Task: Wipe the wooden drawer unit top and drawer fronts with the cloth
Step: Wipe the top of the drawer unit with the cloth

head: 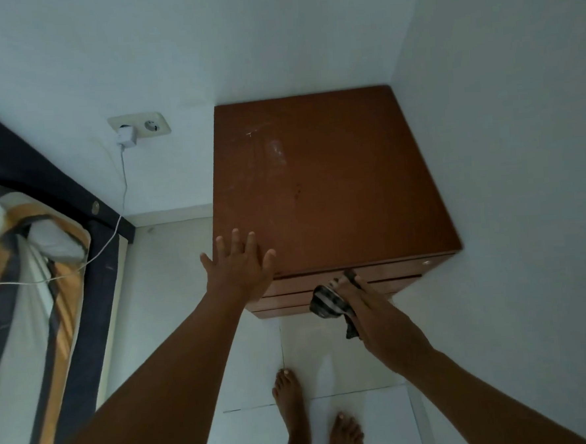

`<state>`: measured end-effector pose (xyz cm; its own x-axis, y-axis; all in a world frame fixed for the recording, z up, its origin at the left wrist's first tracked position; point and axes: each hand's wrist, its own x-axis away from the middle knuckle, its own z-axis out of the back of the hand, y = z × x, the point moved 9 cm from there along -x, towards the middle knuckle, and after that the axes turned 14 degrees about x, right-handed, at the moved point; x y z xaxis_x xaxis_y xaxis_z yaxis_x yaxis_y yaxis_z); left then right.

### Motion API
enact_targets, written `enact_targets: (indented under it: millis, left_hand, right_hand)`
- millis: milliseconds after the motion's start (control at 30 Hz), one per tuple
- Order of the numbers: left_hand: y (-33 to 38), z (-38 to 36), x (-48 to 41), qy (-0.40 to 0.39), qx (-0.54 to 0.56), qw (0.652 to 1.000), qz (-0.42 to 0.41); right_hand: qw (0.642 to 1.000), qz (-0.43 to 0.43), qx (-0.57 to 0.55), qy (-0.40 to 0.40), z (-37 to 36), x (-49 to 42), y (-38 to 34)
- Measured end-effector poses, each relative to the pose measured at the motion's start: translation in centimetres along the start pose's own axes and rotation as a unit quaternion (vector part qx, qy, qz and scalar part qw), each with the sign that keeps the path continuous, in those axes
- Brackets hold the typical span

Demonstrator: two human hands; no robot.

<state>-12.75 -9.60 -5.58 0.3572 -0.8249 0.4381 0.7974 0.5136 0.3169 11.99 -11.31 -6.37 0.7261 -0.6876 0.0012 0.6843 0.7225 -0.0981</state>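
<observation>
Down at six o'clock, two bare feet (291,407) stand on pale floor tiles (255,361), toes toward the furniture. From seven o'clock the left arm reaches up to the left hand (241,268), which lies flat with its fingers straight and spread on the near-left corner of the drawer unit (327,185) and holds nothing. From five o'clock the right arm comes in to the right hand (370,308), just below centre, which grips the cloth (327,300), a dark striped rag bunched under the palm. Most of the cloth bulges out at the hand's nine o'clock side, and a short tail hangs below the hand toward the floor. The fingertips (347,277) point at twelve o'clock and press the cloth against the drawer fronts (397,271), near the middle of the uppermost ones, right under the front edge of the top (349,156). A small pale round fitting (426,262) sits on the upper drawer front at the hand's two o'clock. Beyond the hands the brown top spreads toward twelve o'clock, with whitish smears and scuffs on its far-left part. The unit stands in a corner between two white walls (517,105). At nine o'clock lies a bed (86,337) with a dark frame and striped orange, white and navy bedding. At ten o'clock a double wall socket (153,124) holds a white charger (127,136), and its cable (123,184) runs down to the bed.
</observation>
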Motion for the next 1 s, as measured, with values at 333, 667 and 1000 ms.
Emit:
enact_targets:
  millis: [333, 667, 1000]
  left_hand:
    - [-0.4, 7.1, -6.7, 0.006, 0.009, 1.000, -0.006]
    - [-2.4, 8.9, -20.7, -0.018, 0.051, 0.997, -0.051]
    - [-2.5, 8.8, -26.5, 0.042, 0.075, 0.989, -0.119]
  right_hand:
    - [0.996, -0.041, -0.057, 0.063, 8.8, -22.4, 2.8]
    - [0.998, -0.057, -0.008, 0.025, 7.2, -46.5, 6.5]
    - [0.995, -0.020, 0.054, -0.083, -1.3, -53.1, 9.0]
